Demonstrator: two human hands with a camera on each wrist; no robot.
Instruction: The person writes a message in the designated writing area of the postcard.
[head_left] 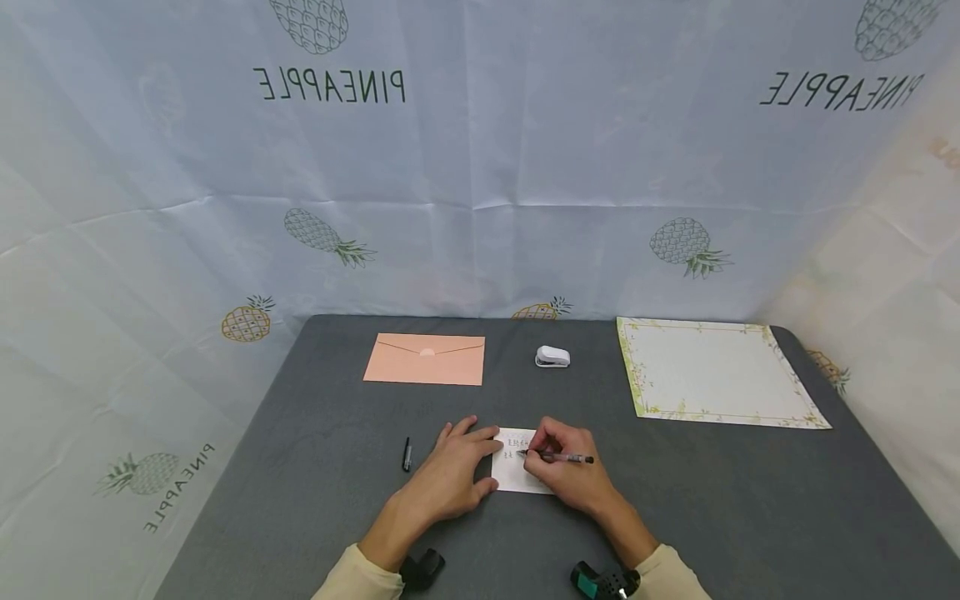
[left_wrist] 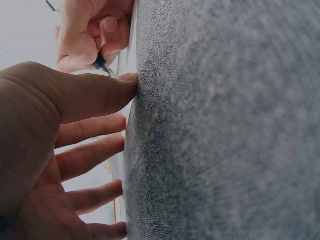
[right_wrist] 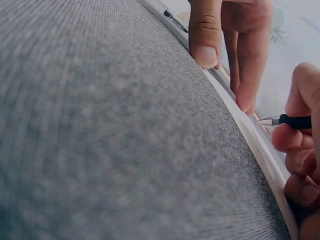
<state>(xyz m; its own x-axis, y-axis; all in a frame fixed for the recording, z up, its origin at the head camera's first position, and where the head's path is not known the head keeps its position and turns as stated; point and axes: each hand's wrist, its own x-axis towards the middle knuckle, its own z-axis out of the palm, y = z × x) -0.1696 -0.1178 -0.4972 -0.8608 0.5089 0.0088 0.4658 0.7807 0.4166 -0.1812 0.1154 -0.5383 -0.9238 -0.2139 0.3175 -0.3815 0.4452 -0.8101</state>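
The right hand [head_left: 564, 467] pinches a pen [head_left: 558, 457], tip on the small white card [head_left: 516, 475] at the table's [head_left: 300, 467] near middle; the left hand [head_left: 453, 471] lies flat, fingers spread, pinning the card's left edge. Writing seems underway, though the marks are illegible. Next calls for steady pressure. The pen cap [head_left: 407, 454] lies just left.

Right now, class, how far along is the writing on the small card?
Done: a few handwritten lines show on the top of the small white card, and the pen cap lies off to the side. In hand: the right hand holds the pen tip on the card while the left hand steadies it. Left: most of the card is blank; the pink envelope lies untouched.
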